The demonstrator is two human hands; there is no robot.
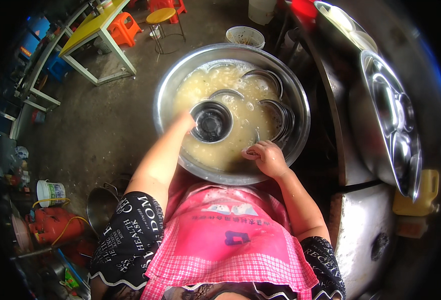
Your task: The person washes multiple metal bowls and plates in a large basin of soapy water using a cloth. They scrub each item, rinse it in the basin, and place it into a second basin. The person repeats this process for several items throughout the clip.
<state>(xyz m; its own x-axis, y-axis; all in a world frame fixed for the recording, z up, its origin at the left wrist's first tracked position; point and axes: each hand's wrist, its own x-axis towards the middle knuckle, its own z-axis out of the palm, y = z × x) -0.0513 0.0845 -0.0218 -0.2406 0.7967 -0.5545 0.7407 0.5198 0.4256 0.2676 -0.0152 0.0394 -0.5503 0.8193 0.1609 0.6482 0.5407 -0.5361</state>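
A large metal basin [163, 108] of cloudy, foamy water [224, 153] stands before me. My left hand [187, 122] grips the left rim of a round metal bowl [211, 122] at the water's surface; some of its fingers are hidden. Over the water near the basin's front right side, my right hand [266, 155] is curled round a small, crumpled, pale piece, perhaps a cloth or scrubber. Several more metal bowls lie partly under water, among them a nested stack [288, 120] at the right and one bowl [276, 80] at the back right.
Divided metal trays [393, 108] rest on the metal counter at the right. Behind the basin is a white bucket [259, 37]. A yellow-topped table [89, 30] and a round stool [161, 15] stand at the back left. A red gas cylinder [53, 225] and a metal pot [102, 206] are at the lower left.
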